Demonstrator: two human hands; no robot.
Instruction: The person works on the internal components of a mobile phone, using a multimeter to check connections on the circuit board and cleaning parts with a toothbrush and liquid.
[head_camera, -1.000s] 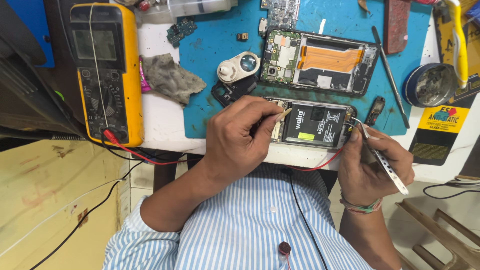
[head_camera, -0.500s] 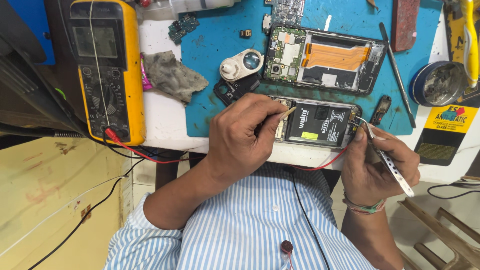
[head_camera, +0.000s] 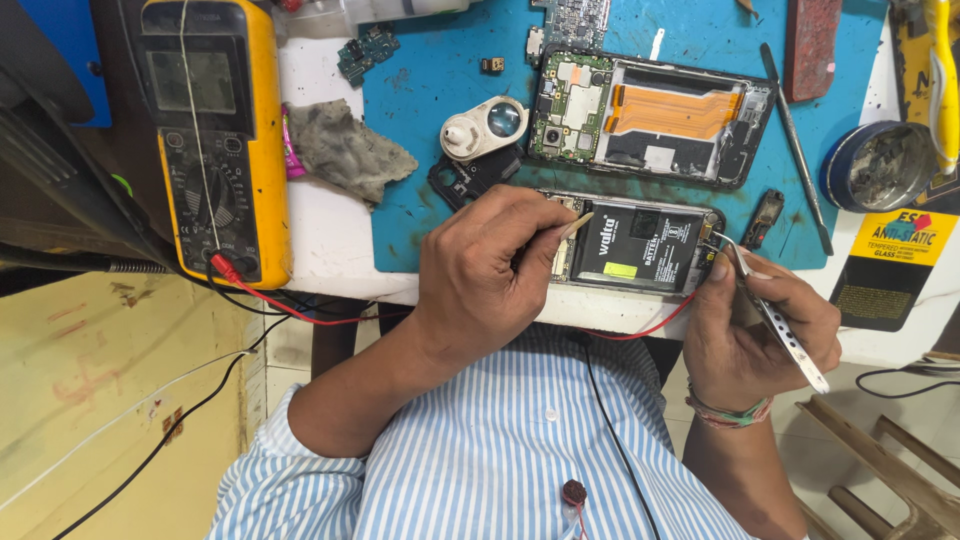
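Both hands are at the opened phone (head_camera: 640, 250), which lies on the near edge of the blue mat (head_camera: 420, 230) with its black battery facing up. From where I watch, the left hand (head_camera: 495, 270) rests over the phone's left end, fingers curled closed around a thin pale stick (head_camera: 578, 226) whose tip points across the phone's left end. At the phone's right end, my right hand (head_camera: 765, 335) is clamped around metal tweezers (head_camera: 770, 315), their points touching the phone's corner. A red wire (head_camera: 640, 332) runs along the table edge just below the phone.

Just beyond the phone lies a second opened phone (head_camera: 650, 115) showing an orange ribbon. Left of the phone, off the mat, I see a grey rag (head_camera: 345, 150) and further left a yellow meter (head_camera: 215, 140). Right of the phone sits a round tin (head_camera: 875, 165).
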